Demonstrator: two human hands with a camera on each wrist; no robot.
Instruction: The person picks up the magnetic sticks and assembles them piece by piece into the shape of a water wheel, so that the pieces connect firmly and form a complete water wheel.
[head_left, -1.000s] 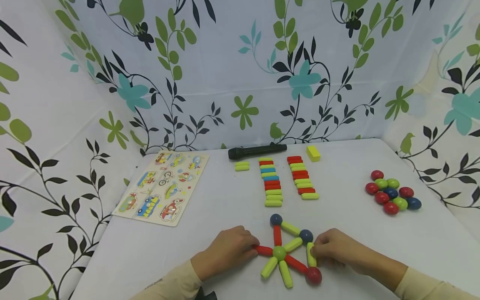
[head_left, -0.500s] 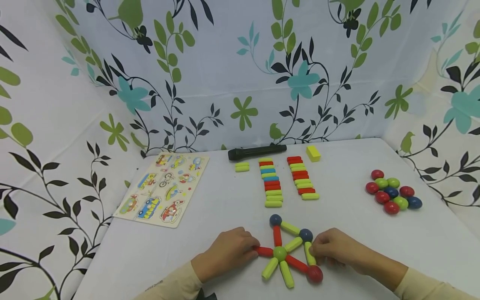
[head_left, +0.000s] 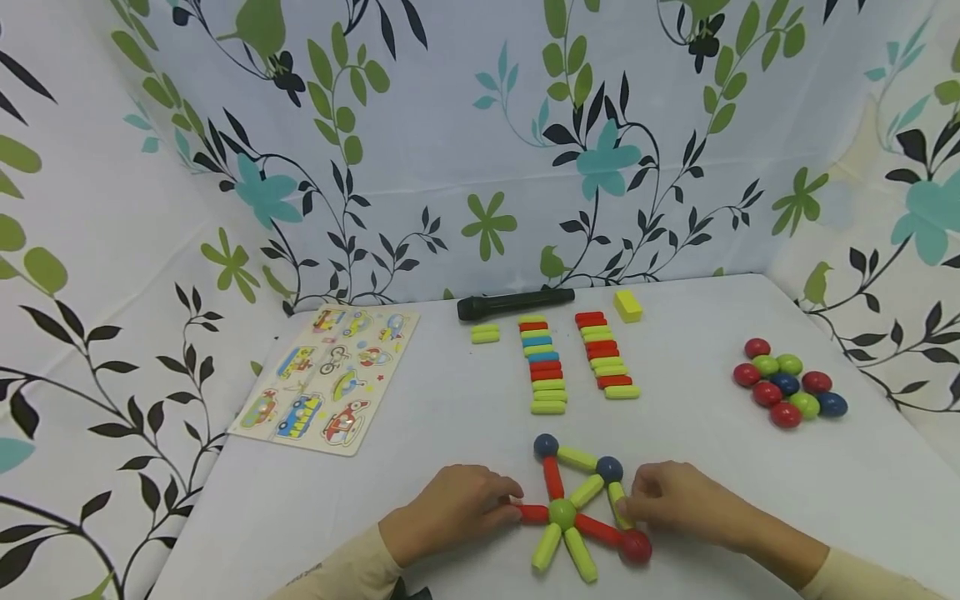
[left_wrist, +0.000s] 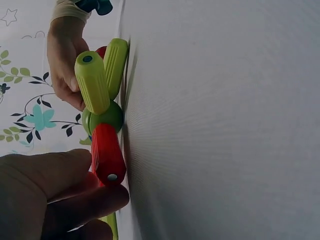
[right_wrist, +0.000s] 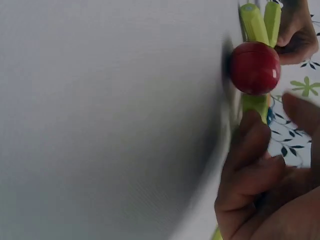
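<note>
"Floral cloth (head_left: 420,133) is backing the table (head_left: 450,400); where's the model (head_left: 562,514)?"
"Lying between the left hand (head_left: 457,510), pinching its leftmost red stick (head_left: 534,515), and the right hand (head_left: 678,502), thumb (right_wrist: 300,112) parted, touching its rightmost green stick (head_left: 616,498)."

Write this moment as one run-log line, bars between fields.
left hand: pinching red rod | right hand: touching lime rod beside red ball | green ball: hub of spokes

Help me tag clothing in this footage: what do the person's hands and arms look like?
The left hand and right hand are gloveless. The left sleeve and right sleeve are beige; small dark lettering, unreadable here, runs along the left. A dark object shows beside it.
</note>
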